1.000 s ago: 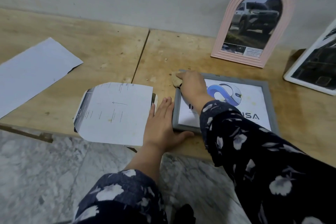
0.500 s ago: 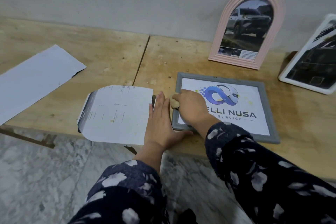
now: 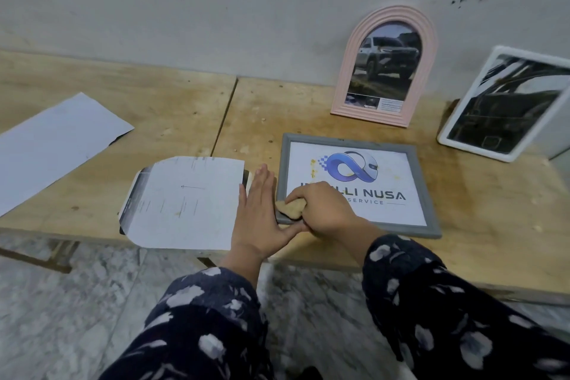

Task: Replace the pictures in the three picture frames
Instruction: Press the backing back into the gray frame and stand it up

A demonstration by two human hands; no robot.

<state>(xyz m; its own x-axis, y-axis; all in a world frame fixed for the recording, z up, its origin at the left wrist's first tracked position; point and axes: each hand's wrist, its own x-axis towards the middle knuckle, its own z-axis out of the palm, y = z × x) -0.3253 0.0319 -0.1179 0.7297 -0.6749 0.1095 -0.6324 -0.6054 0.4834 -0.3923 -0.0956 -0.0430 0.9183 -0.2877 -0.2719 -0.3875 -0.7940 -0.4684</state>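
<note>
A grey picture frame (image 3: 428,194) lies flat on the wooden table and holds a white print with a blue logo. My right hand (image 3: 324,210) is closed on a small tan cloth (image 3: 290,208) pressed onto the frame's near left corner. My left hand (image 3: 257,213) lies flat, fingers together, against the frame's left edge, its thumb under the near corner. A pink arched frame (image 3: 348,77) with a car photo leans on the wall. A white frame (image 3: 475,92) with a dark picture leans at the right.
A cut white sheet (image 3: 185,200) lies left of my left hand and overhangs the table's (image 3: 154,108) front edge. Another white sheet (image 3: 52,145) lies at the far left. Marble floor (image 3: 61,318) shows below the table's front edge.
My right hand with the cloth has slid from the frame's far left corner down its left side to the near left corner. My left hand has stayed against the frame.
</note>
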